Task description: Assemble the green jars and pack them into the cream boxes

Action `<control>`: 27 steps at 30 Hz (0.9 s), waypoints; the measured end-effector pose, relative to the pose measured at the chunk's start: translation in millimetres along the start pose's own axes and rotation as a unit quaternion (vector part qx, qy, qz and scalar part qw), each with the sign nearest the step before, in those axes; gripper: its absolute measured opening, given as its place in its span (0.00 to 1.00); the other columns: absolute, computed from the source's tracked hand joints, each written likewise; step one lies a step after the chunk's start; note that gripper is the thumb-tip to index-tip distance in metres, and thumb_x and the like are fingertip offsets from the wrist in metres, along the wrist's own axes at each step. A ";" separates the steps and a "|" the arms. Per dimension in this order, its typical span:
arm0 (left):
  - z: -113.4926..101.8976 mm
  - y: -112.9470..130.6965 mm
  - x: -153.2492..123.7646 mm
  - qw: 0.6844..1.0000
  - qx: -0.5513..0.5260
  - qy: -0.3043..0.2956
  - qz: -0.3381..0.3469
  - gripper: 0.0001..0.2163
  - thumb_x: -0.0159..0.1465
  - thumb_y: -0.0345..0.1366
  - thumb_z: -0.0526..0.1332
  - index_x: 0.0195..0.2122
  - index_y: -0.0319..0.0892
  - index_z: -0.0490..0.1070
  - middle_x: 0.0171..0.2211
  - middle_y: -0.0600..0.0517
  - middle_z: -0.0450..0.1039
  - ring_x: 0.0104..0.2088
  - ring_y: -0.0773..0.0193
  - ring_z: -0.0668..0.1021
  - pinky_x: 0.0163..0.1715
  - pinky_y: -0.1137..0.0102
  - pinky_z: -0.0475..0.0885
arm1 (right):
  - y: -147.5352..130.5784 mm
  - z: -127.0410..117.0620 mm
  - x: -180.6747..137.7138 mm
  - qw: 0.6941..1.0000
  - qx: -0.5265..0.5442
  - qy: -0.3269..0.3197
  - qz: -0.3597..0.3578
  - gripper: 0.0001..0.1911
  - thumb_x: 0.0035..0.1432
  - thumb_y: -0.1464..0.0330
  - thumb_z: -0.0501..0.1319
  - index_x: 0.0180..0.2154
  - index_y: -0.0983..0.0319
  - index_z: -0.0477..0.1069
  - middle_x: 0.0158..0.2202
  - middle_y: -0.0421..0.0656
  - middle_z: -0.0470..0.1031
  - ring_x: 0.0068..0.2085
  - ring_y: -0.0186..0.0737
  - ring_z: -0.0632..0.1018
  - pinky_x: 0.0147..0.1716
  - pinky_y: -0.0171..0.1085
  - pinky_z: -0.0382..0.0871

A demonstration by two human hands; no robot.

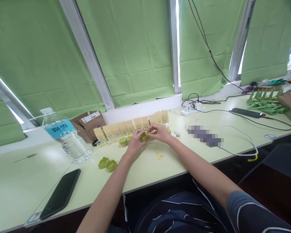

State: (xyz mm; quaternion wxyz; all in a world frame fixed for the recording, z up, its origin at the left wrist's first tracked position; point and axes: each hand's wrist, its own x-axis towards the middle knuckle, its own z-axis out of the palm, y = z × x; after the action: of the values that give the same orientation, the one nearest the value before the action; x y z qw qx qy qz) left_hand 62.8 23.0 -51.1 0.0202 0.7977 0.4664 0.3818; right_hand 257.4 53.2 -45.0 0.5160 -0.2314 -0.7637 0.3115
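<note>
Both hands meet over the pale green table (140, 174), just in front of a row of small tan packets (132, 127). The left hand (135, 142) and right hand (160, 132) pinch a small green plastic piece (145, 137) between closed fingertips, holding it just above the tabletop. It looks light, stiff and a little slick, best held by its rim. Two similar green pieces (107, 163) lie beside a water bottle (65, 136).
</note>
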 end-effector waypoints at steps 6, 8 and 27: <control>-1.1 4.0 -12.2 0.997 0.043 0.071 -0.004 0.24 0.57 0.25 0.63 0.54 0.50 0.71 0.50 0.47 0.69 0.53 0.56 0.73 0.53 0.60 0.71 | -0.4 4.0 -0.6 0.999 0.009 -0.031 0.000 0.16 0.50 0.57 0.68 0.35 0.62 0.75 0.37 0.45 0.78 0.40 0.40 0.80 0.41 0.39 0.79; -2.1 7.4 -14.5 0.996 0.029 0.080 -0.008 0.23 0.57 0.27 0.62 0.54 0.49 0.71 0.49 0.47 0.70 0.51 0.57 0.74 0.51 0.62 0.72 | 1.1 5.3 -1.1 0.999 0.005 -0.039 0.006 0.15 0.50 0.58 0.68 0.35 0.62 0.76 0.35 0.44 0.79 0.39 0.39 0.80 0.42 0.40 0.78; -11.6 11.5 -15.4 0.997 -0.019 0.034 -0.070 0.20 0.58 0.37 0.65 0.52 0.46 0.70 0.42 0.51 0.79 0.37 0.62 0.79 0.40 0.66 0.74 | 4.3 9.8 -2.4 0.999 -0.039 -0.025 0.001 0.10 0.53 0.64 0.66 0.37 0.62 0.80 0.36 0.45 0.80 0.36 0.38 0.79 0.37 0.35 0.76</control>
State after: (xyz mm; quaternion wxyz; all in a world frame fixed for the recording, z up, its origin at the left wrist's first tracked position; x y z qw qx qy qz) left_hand 59.8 1.1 -47.5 0.0459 0.7494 0.5140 0.4148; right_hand 249.3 52.3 -52.3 0.4870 -0.2442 -0.7878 0.2873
